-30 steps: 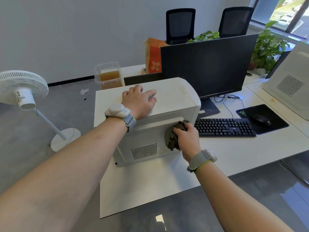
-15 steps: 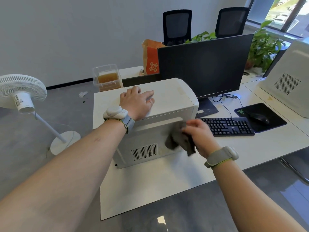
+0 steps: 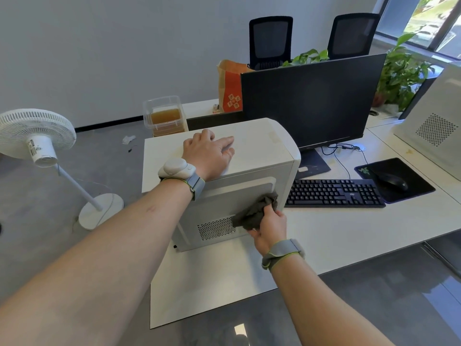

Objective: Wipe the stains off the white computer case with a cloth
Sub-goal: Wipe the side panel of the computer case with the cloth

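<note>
1. Since half a second ago, the grey cloth [image 3: 257,213] has been brought back against the side panel of the white computer case [image 3: 249,176]; earlier it hung clear of the panel, held off towards 4 o'clock.
2. Right hand [image 3: 270,227]: fingers are curled round the bunched cloth, which is pressed to the side panel just beside the perforated vent [image 3: 215,228], at 3 o'clock from it.
3. Left hand [image 3: 209,153]: laid flat on the top of the case, fingers straight and spread towards 2 o'clock; nothing is gripped. Its place is unchanged from the earlier frames, so the case is judged to be steadied by it.
4. Case: set on its side on the white desk [image 3: 349,233], at 9 o'clock from the black keyboard [image 3: 334,193] and in front of the dark monitor [image 3: 311,101].
5. Progress: wiping is judged to be under way on the lower right part of the side panel. A faint yellowish mark [image 3: 274,136] is visible on the top near the rounded far edge, so that surface is judged not yet finished. Stains under the cloth cannot be told.
6. Other items: mouse [image 3: 393,182] on a black mat at 3 o'clock; standing fan [image 3: 37,136] at 9 o'clock; clear container [image 3: 166,116] of amber liquid at 12 o'clock, behind the case.
</note>
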`<state>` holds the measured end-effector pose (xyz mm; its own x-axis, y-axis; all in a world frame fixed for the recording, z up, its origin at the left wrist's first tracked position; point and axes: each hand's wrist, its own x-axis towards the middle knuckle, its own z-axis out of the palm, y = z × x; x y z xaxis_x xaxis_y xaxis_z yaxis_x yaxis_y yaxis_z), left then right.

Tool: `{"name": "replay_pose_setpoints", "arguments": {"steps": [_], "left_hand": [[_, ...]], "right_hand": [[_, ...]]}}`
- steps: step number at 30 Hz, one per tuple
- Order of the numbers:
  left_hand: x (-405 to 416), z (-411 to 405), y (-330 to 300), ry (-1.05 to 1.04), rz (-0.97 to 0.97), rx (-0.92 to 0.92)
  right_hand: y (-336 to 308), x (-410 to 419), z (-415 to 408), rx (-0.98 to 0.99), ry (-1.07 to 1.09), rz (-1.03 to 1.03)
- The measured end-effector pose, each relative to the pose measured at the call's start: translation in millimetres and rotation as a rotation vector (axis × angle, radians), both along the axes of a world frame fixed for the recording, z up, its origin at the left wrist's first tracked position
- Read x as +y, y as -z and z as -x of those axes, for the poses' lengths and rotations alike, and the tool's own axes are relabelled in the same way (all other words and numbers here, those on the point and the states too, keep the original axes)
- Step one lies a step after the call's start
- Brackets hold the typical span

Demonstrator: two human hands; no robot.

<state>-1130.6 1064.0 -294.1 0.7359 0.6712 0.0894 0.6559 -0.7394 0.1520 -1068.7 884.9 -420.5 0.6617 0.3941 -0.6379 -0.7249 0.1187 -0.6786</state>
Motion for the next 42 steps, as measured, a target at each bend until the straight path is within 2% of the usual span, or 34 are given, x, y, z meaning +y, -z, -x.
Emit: {"name": "replay_pose_setpoints", "arguments": {"steps": [3, 7, 9, 13, 14, 17, 18, 20, 24, 26, 29, 32, 40, 42], "left_hand": [[-1.3, 0.5, 0.3, -0.004, -0.007, 0.001], [-1.0, 0.3, -0.2, 0.003, -0.008, 0.009], [-1.1, 0.3, -0.9, 0.003, -0.008, 0.015], [-1.2, 0.7, -0.9, 0.003, 0.003, 0.020], [-1.4, 1.1, -0.8, 0.004, 0.007, 0.017], [-0.1, 2.0, -1.7, 0.004, 0.011, 0.013], [0.3, 2.5, -1.8, 0.005, 0.013, 0.015], [0.2, 2.2, -0.9, 0.012, 0.014, 0.020], [-0.4, 4.0, -0.4, 0.043, 0.021, 0.031], [-2.1, 6.2, -1.4, 0.069, 0.024, 0.033], [-4.5, 8.4, -1.6, 0.091, 0.033, 0.029], [-4.9, 8.2, -1.5, 0.089, 0.025, 0.026], [-4.3, 7.5, -0.2, 0.090, 0.012, 0.028], [-4.3, 7.8, -0.2, 0.091, 0.017, 0.024]], "right_hand": [[-15.9, 3.6, -12.5, 0.060, 0.037, -0.083], [-33.9, 2.8, -20.9, -0.205, -0.004, -0.039], [-27.3, -0.8, -18.3, -0.274, -0.033, 0.011], [-9.1, -6.6, -25.4, -0.137, 0.016, 0.085], [-5.3, -8.2, -26.9, -0.161, 0.005, 0.104], [-1.4, -12.8, -25.9, -0.362, -0.161, 0.179], [0.5, -16.3, -26.6, -0.371, -0.219, 0.166], [6.4, -27.3, -34.1, -0.270, -0.235, 0.108], [30.1, -53.2, -52.1, 0.136, -0.185, 0.036], [45.7, -63.0, -50.7, 0.242, -0.162, 0.004], [67.1, -68.2, -41.7, 0.329, -0.177, 0.066], [66.2, -55.2, -41.7, 0.273, -0.164, 0.100], [17.6, -40.6, -45.3, 0.003, -0.064, 0.007], [26.9, -46.2, -44.1, 0.029, -0.067, 0.074]]}}
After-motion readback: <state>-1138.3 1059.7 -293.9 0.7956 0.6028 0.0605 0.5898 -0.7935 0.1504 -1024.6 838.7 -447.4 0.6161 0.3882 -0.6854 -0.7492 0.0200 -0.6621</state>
